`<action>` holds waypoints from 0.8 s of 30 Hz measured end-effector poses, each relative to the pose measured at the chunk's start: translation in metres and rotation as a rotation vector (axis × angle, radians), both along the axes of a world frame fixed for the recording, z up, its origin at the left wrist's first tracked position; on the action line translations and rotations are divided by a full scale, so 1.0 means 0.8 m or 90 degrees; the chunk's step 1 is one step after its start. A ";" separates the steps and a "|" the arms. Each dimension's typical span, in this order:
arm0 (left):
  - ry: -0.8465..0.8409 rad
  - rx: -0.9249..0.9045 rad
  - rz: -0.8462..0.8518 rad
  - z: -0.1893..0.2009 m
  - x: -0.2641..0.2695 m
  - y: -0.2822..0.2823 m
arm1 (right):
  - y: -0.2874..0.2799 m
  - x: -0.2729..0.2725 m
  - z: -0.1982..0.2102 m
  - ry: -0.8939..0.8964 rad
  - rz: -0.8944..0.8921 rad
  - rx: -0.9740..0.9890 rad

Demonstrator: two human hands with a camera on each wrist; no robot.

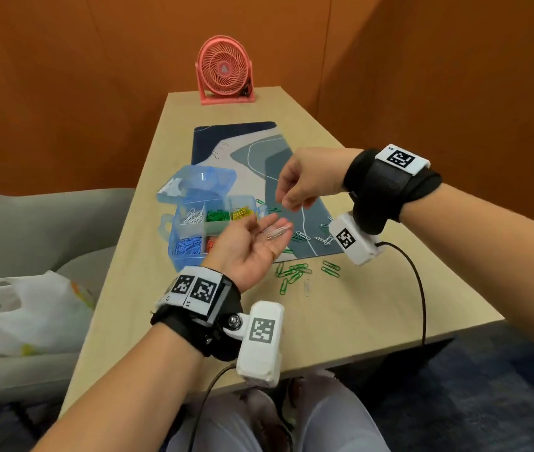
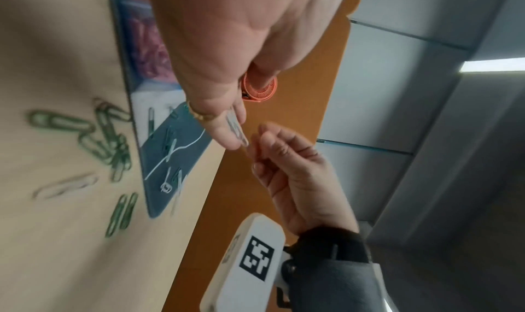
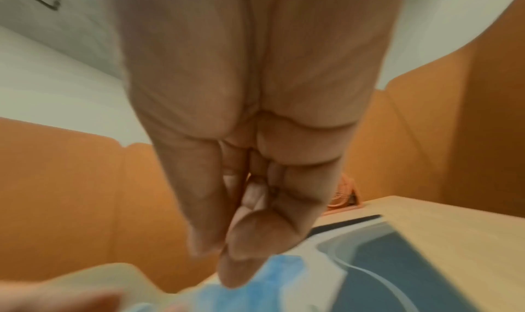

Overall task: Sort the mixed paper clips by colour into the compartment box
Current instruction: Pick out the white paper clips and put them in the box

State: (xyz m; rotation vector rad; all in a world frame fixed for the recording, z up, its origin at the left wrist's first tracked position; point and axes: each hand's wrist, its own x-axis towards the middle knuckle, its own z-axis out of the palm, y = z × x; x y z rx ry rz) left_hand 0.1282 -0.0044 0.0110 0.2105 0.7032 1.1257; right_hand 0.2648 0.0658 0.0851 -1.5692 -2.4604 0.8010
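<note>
My left hand (image 1: 248,247) lies palm-up and flat, white clips (image 1: 278,232) resting on its fingers; my right hand (image 1: 308,182) hovers at one o'clock, fingertips pinched together. The box (image 1: 193,228) sits at ten o'clock on the worktop (image 1: 340,314).

One compartment box (image 1: 190,236), one fan (image 1: 224,75), one mat (image 1: 259,164), two hands.

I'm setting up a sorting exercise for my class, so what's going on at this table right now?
A person is sorting paper clips by colour into a blue compartment box. The left hand lies palm up with a few white clips on its fingers; the right hand hovers just above, fingers curled, nothing clearly in them. Loose green clips wait on the table.
</note>
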 end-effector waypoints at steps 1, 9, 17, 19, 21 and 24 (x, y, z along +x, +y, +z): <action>-0.005 -0.011 0.006 -0.003 0.005 -0.003 | 0.005 0.011 -0.005 -0.013 -0.030 0.011; 0.029 -0.047 0.000 -0.033 0.017 -0.016 | 0.024 0.041 -0.087 -0.213 -0.116 -0.013; 0.047 -0.073 0.011 -0.036 0.022 -0.019 | 0.015 0.041 -0.098 -0.162 -0.131 -0.078; 0.061 -0.078 0.006 -0.037 0.025 -0.019 | 0.011 0.039 -0.101 -0.165 -0.124 -0.058; 0.055 -0.079 -0.001 -0.040 0.025 -0.019 | 0.006 0.039 -0.101 -0.165 -0.113 -0.044; 0.029 -0.077 -0.009 -0.045 0.021 -0.018 | -0.004 0.038 -0.080 -0.104 -0.098 -0.016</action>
